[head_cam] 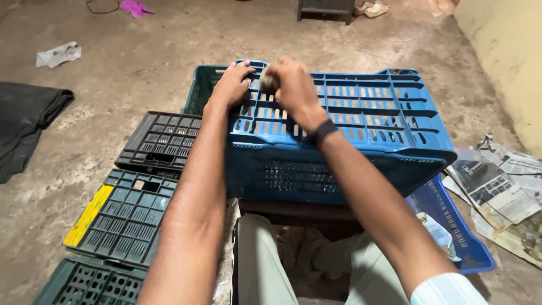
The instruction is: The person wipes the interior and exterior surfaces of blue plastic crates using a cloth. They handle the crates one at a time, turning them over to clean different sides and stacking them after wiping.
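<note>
The small thing in the right hand [293,87] is hard to make out — it looks like a brownish, roundish lump [269,83], and the curled fingers hide most of it. The fingers are closed tight around it, and it presses on the ribbed bottom of the blue crate [361,121]. A dark band sits on that wrist.

The blue crate is turned upside down, right in front of the person, above their knees. Its near wall faces the camera. Behind it peeks a green crate [202,85], mostly hidden.

The left hand [231,85] lies flat on the far left corner of the blue crate, fingers spread a little and bent over the edge — it holds nothing else.

To the left, on the floor, lie dark crate pieces [161,141], one with a yellow edge [87,216]; the lowest one is cut off by the picture's edge. On the right a blue lid [451,226] sticks out from under the crate, next to old newspapers [499,189]. A dark cloth [25,121] lies far left, partly cut off.
</note>
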